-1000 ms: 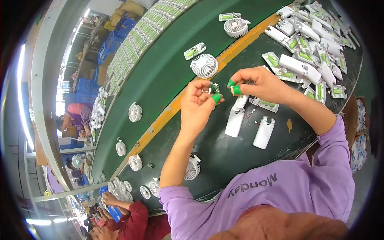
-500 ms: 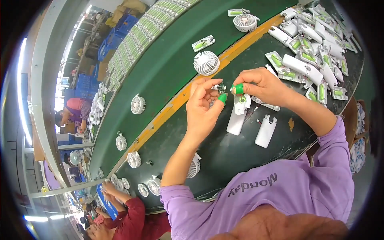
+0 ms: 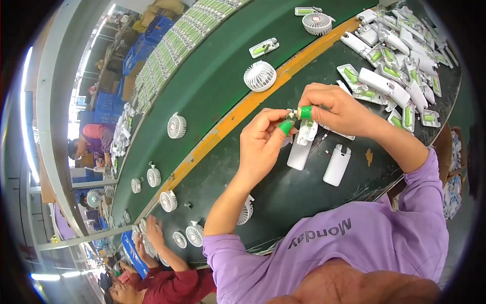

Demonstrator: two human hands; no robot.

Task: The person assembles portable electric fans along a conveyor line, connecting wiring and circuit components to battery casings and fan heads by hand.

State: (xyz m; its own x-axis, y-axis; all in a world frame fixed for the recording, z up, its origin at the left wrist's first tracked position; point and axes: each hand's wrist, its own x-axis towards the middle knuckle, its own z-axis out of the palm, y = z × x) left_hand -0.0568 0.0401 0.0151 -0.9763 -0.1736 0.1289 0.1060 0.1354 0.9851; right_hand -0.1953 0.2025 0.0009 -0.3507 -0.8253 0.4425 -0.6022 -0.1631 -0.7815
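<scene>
My left hand (image 3: 260, 144) pinches a small circuit board (image 3: 290, 115) between thumb and fingertips, and a green cover wraps its thumb. My right hand (image 3: 338, 107), also with a green fingertip cover, is closed on a small white connector (image 3: 299, 112) right beside the board. Whether the two pieces touch or are joined, I cannot make out. Just beneath the right fingertips is a white moulded part (image 3: 307, 133), over the top of a white handle casing (image 3: 299, 155) lying on the dark table. A second white handle casing (image 3: 337, 166) with a thin wire lies to its right.
A heap of white casings with green batteries (image 3: 400, 66) covers the table's far right. Beyond the yellow strip (image 3: 223, 126), a green conveyor belt (image 3: 212, 76) carries white fan heads (image 3: 176, 125). More fan heads (image 3: 194, 234) lie left, near a co-worker's hand (image 3: 154, 234).
My left hand has moved right, bringing the board up to the connector in my right hand. Items on the belt have shifted toward the upper right. The co-worker's hands have lifted.
</scene>
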